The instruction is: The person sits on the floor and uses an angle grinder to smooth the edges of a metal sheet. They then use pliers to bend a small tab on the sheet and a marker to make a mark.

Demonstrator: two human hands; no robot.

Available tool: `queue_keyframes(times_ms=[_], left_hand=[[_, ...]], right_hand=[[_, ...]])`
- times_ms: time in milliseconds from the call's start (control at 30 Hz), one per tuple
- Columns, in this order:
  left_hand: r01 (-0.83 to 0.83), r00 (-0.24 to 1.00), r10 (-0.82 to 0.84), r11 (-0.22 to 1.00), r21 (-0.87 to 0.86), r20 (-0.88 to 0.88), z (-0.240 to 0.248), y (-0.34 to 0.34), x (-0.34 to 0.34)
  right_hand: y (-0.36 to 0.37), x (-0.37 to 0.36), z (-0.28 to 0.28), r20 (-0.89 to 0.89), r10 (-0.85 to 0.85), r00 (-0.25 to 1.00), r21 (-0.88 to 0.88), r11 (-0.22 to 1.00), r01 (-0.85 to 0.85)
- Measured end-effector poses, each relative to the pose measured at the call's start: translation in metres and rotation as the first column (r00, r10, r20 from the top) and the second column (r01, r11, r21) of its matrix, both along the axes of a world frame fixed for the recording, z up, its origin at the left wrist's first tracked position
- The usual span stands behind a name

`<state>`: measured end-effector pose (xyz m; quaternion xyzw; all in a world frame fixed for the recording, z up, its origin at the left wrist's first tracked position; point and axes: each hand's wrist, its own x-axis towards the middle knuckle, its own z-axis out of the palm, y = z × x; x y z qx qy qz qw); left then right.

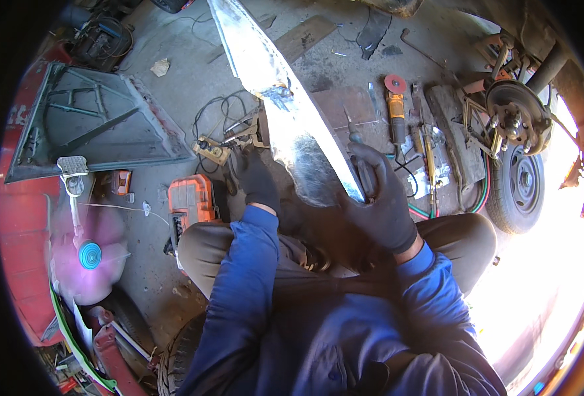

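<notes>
A long, tapering metal panel [292, 112], shiny along its edge, slants up and away in front of me. My right hand [384, 198], in a dark glove, grips its near end, fingers curled around the edge. My left hand [259, 177], also gloved, reaches down close to some metal clamps [257, 129] on the floor; its fingers blend into dark shapes, so their hold is unclear. Beside that hand are a beige power strip [212, 150] with tangled cables and an orange toolbox [191, 198].
An angle grinder [395, 105] with a red disc lies ahead, right of a screwdriver [353, 129]. Rightward are a wooden block [445, 125], a wheel [517, 188] and a brake hub [517, 115]. A car door [100, 125] and spinning fan [88, 254] are at left.
</notes>
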<state>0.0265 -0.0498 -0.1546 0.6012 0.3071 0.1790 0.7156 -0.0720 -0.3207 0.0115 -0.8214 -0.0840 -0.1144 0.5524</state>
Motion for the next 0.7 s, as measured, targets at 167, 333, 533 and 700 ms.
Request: queue_keyframes(times_ms=[167, 333, 533, 700], left_hand=[[0.41, 0.902, -0.324, 0.851, -0.328, 0.285, 0.127, -0.003, -0.005], [0.748, 0.647, -0.621, 0.628, -0.213, 0.442, 0.153, -0.006, 0.013], [0.625, 0.669, -0.647, 0.756, 0.192, 0.366, 0.147, -0.001, 0.014], [0.381, 0.706, -0.585, 0.789, 0.481, 0.4, 0.158, 0.007, 0.033]], right_hand=[[0.001, -0.002, 0.001, -0.043, 0.059, 0.997, 0.051, 0.997, -0.056], [0.004, -0.004, 0.007, -0.012, 0.103, 0.995, 0.036, 0.994, -0.103], [0.006, -0.001, 0.018, -0.002, 0.147, 0.989, -0.018, 0.989, -0.147], [0.006, -0.002, 0.029, -0.089, 0.101, 0.991, 0.085, 0.992, -0.094]])
